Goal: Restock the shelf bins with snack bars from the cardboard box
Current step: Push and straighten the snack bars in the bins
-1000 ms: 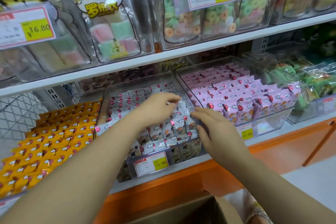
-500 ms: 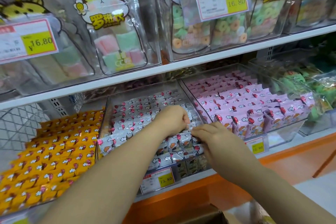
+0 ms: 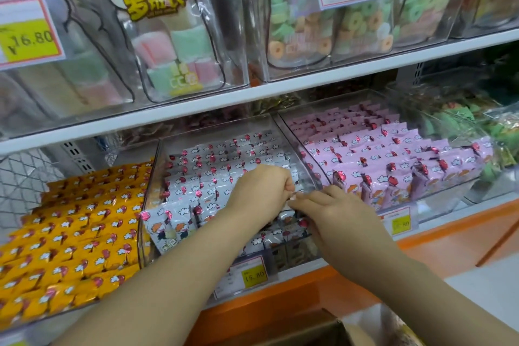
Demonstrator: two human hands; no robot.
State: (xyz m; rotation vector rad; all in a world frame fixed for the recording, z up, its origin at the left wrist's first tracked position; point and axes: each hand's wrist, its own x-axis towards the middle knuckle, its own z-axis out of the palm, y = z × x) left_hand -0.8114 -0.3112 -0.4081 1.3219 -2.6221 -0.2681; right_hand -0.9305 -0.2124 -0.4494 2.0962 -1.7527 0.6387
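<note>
Snack bars (image 3: 213, 177) in white wrappers stand in tight rows inside the clear middle bin (image 3: 216, 128) on the lower shelf. Both hands meet over the near right part of that bin. The left hand (image 3: 261, 194) lies knuckles up on the rows with its fingers curled under towards the right wall. Whether it has a bar in its grip cannot be told, since the fingertips are hidden. The right hand (image 3: 339, 211) reaches in from the right with its fingers stretched fairly straight and leftward. Its fingertips touch those of the left hand and rest on the near bars, with nothing visibly held. Orange-wrapped bars (image 3: 70, 233) fill the bin to the left, and pink-wrapped bars (image 3: 393, 154) fill the bin to the right. A price tag (image 3: 252, 275) hangs on the middle bin's front. The cardboard box (image 3: 314, 329) shows at the bottom edge, near and below the arms.
</note>
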